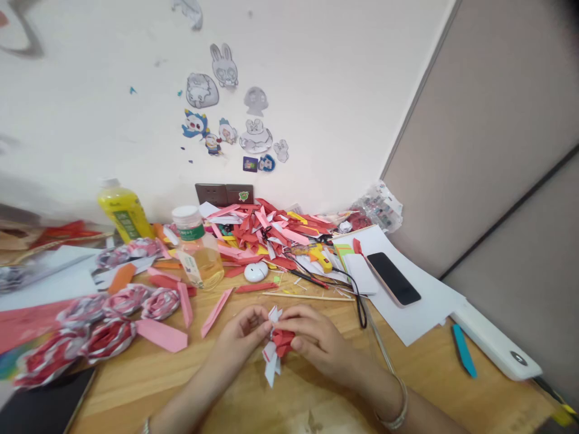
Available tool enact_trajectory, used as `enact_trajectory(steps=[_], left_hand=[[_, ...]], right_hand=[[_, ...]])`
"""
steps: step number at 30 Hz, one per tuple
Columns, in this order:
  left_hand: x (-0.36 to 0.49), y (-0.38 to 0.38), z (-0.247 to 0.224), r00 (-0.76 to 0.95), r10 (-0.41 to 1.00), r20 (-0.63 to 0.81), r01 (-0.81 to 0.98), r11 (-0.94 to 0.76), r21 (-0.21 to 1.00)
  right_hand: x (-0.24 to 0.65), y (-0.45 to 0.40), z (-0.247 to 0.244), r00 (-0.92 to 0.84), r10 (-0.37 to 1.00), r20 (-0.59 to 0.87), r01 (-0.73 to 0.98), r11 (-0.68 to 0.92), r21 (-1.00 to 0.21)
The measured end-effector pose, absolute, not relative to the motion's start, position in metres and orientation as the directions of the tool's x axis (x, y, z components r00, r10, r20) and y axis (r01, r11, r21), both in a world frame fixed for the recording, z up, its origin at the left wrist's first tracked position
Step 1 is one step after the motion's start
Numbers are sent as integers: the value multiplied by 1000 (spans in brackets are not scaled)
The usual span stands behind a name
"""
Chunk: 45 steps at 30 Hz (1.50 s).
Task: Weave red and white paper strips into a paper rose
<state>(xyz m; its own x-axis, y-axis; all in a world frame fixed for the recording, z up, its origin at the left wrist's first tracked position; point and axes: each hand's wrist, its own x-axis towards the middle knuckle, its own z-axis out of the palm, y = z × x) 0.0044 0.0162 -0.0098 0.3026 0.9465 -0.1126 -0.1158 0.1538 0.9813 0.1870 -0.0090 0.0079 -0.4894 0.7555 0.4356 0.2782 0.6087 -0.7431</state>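
Between my two hands, above the front of the wooden table, is a small piece of folded paper work (283, 342) in red and white, with white pointed strips hanging below it. My left hand (248, 331) pinches its white upper left part between thumb and fingers. On the other side, my right hand (314, 337) has its fingers and thumb closed on the red part. My fingertips cover some of the folds. Nearest on the left lies a loose pink folded strip (217, 312).
Behind my hands, a heap of red, pink and white paper strips (257, 232) surrounds a yellow glue gun (320, 258). A drink bottle (199, 256), white earbud case (256, 272) and braided paper coils (108, 340) stand left. A phone (393, 278) and blue cutter (464, 351) lie right.
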Motion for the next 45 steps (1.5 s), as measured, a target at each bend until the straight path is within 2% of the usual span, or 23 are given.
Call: enact_trajectory(steps=[3, 7, 11, 19, 26, 36, 42, 45], left_hand=[[6, 18, -14, 282, 959, -42, -84, 68, 994], [7, 19, -15, 298, 954, -34, -67, 57, 996], [7, 16, -10, 278, 961, 2, 60, -20, 998], [6, 9, -14, 157, 980, 121, 175, -148, 973], [5, 7, -11, 196, 966, 171, 168, -205, 964], [3, 6, -16, 106, 971, 215, 204, -233, 951], [7, 3, -10, 143, 952, 272, 119, -289, 950], [7, 3, -11, 144, 942, 302, 114, -319, 941]], right_hand=[[184, -9, 7, -504, 773, 385, 320, 581, -749], [181, -9, 4, -501, 774, 386, 342, 587, -734], [178, -10, 3, -493, 778, 390, 354, 589, -727], [175, -12, -6, -403, 715, 571, 334, 696, -636], [175, -13, 2, -413, 767, 490, 330, 628, -705], [176, -14, 3, -440, 641, 629, 319, 766, -557], [182, -13, 3, -340, 762, 551, 282, 642, -713], [181, -13, 4, -342, 761, 551, 269, 641, -719]])
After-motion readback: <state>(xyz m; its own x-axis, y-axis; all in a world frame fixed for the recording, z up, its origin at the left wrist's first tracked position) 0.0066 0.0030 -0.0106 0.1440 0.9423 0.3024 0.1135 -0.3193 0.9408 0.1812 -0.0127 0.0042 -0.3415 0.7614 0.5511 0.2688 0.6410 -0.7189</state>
